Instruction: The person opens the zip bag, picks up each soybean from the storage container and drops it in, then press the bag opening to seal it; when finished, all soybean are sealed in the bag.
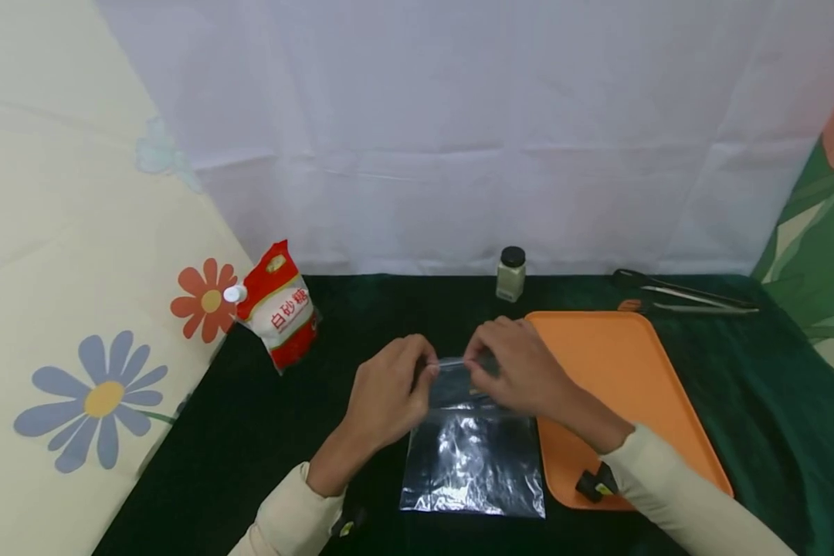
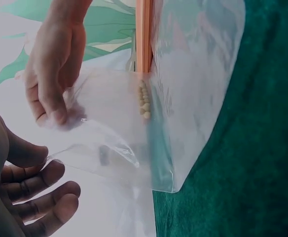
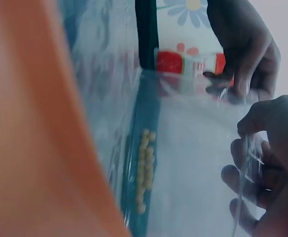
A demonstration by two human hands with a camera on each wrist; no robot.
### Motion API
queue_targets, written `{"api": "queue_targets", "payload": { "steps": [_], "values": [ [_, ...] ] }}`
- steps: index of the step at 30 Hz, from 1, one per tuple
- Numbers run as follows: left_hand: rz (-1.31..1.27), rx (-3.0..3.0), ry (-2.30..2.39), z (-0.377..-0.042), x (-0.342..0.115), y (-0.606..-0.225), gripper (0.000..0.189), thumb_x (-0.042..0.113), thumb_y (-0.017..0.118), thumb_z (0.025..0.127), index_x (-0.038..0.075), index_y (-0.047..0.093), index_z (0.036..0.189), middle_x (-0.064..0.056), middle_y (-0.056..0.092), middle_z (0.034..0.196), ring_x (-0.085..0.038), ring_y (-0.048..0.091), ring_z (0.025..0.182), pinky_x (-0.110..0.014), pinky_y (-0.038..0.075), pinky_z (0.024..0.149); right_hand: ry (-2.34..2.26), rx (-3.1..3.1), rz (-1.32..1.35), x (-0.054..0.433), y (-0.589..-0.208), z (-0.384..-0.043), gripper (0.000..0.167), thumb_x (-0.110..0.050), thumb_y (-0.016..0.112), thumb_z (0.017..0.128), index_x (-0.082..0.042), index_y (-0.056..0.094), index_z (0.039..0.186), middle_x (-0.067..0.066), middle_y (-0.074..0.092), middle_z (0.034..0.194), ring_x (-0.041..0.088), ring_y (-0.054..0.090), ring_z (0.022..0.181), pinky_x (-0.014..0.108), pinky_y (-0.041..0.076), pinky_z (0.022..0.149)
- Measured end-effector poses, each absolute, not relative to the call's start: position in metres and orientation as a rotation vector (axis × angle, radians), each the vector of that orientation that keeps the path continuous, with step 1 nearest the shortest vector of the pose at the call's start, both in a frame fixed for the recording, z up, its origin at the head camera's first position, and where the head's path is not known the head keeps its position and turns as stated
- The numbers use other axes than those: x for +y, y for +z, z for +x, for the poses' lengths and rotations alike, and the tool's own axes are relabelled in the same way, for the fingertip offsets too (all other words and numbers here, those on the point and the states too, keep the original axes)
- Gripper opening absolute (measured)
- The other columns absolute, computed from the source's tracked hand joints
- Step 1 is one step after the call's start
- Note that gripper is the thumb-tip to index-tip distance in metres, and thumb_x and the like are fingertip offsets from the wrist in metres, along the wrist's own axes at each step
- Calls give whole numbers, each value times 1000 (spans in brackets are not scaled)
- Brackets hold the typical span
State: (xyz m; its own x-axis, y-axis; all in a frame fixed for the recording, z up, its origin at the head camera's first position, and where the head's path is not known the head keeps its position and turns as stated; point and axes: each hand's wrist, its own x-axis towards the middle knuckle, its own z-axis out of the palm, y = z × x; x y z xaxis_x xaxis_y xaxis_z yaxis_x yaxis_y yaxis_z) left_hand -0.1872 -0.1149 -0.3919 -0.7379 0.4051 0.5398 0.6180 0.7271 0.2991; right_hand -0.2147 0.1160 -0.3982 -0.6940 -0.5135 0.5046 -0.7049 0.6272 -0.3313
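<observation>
A clear plastic bag (image 1: 469,463) is held up by its top edge, its lower part spread over the dark green cloth. My left hand (image 1: 389,390) pinches the left end of that edge between thumb and forefinger. At the right end, my right hand (image 1: 517,367) pinches the same edge. Small round beige beans (image 3: 145,170) lie in a row inside the bag, visible through the plastic in both wrist views. In the left wrist view the left hand's other fingers (image 2: 55,212) are loosely bent beside the bag.
An orange tray (image 1: 598,340) lies just right of the bag, beneath my right forearm. A red and white sugar pouch (image 1: 281,313) with a white cap stands at the back left. Behind the bag is a black-lidded jar (image 1: 510,282); tongs (image 1: 695,293) lie at the back right.
</observation>
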Motion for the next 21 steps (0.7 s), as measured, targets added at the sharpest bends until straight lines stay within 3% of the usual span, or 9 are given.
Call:
{"api": "queue_targets", "payload": {
  "steps": [12, 21],
  "values": [
    [-770, -2491, -645, -189, -118, -390, 11, 15, 68, 91, 18, 58, 94, 7, 54, 84, -5, 48, 70, -23, 44, 57, 856, -2610, 813, 168, -409, -215, 9, -19, 70, 91, -25, 63, 93, -14, 60, 91, 13, 56, 90, 55, 34, 100],
    [-774, -2472, -696, -190, -120, -390, 10, 15, 69, 91, 17, 60, 95, 7, 55, 84, -4, 49, 70, -23, 45, 58, 808, -2686, 715, 194, -410, -214, 11, -30, 70, 95, -23, 63, 91, -10, 60, 90, 17, 57, 89, 52, 33, 95]
  ]
}}
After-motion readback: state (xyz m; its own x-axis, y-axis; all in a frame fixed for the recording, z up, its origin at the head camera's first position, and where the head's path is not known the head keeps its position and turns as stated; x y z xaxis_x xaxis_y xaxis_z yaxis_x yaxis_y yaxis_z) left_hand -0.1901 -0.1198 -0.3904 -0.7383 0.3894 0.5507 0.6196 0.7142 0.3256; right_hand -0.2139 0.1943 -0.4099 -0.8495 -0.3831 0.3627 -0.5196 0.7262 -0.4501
